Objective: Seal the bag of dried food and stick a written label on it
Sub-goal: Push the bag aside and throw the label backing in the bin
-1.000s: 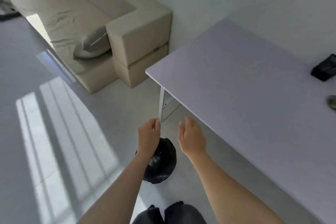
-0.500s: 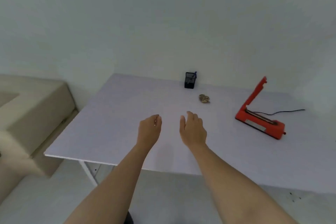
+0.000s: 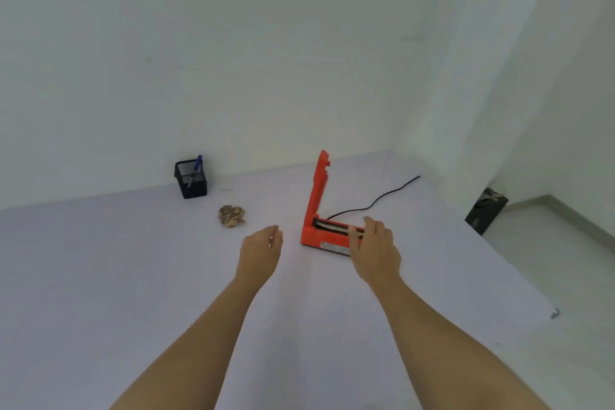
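Note:
A small bag of brown dried food (image 3: 231,216) lies on the white table (image 3: 100,276), left of a red heat sealer (image 3: 320,210) whose lid stands raised. A black mesh pen holder (image 3: 191,178) with a blue pen (image 3: 195,170) stands near the wall. A small pale slip (image 3: 227,188) lies beside the holder; I cannot tell what it is. My left hand (image 3: 260,252) hovers over the table with relaxed fingers, holding nothing, right of and nearer to me than the bag. My right hand (image 3: 374,247) hangs in front of the sealer's base, fingers straight, empty.
A black power cord (image 3: 382,198) runs from the sealer toward the table's far right corner. A dark object (image 3: 486,210) leans by the wall on the floor to the right. The table's right edge runs diagonally beside my right forearm.
The view has swung right from the sofa and floor to the table. Both hands have moved apart, the right one forward to the sealer.

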`<state>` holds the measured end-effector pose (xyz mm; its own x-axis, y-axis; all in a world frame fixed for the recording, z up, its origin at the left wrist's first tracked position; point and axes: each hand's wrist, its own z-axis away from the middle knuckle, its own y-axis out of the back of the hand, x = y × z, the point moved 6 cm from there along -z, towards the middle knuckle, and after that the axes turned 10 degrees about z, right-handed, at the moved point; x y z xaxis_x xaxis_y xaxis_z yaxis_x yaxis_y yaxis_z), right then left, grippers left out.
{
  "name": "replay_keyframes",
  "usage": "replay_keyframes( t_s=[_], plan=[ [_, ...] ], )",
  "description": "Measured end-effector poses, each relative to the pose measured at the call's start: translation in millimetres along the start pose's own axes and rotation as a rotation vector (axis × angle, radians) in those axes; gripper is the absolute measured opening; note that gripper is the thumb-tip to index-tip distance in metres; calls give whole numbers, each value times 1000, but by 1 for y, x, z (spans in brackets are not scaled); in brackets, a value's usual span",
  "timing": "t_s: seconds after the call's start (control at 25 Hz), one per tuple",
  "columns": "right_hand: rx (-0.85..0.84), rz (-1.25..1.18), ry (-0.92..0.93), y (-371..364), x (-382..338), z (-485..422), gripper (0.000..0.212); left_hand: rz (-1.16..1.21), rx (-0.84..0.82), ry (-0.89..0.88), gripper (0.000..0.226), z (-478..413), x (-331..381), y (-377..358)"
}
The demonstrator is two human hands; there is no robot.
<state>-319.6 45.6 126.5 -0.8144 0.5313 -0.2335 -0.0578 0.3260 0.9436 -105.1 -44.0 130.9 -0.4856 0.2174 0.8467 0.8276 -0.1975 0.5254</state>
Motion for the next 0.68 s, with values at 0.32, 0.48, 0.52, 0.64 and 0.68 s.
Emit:
replay_keyframes(
  t_s=[0.32, 0.48, 0.52, 0.64, 0.68],
  plan=[
    [-402, 110, -149, -74, 123, -62, 85, -25, -167, 122, 49, -104, -6, -92],
    [-493, -170, -283, -110, 131, -59, 65, 56, -194, 103, 58, -111, -6, -109],
    [-464, -243, -308, -114, 132, -59, 58, 98, -206, 114, 56, -112, -10, -114],
    [-385, -409, -338, -118, 134, -66, 52, 191, -262, 140, 37, -116, -15, -128],
    [-380, -442, -339, -119, 136, -72, 54, 215, -270, 159, 31, -119, -16, -132]
  ],
)
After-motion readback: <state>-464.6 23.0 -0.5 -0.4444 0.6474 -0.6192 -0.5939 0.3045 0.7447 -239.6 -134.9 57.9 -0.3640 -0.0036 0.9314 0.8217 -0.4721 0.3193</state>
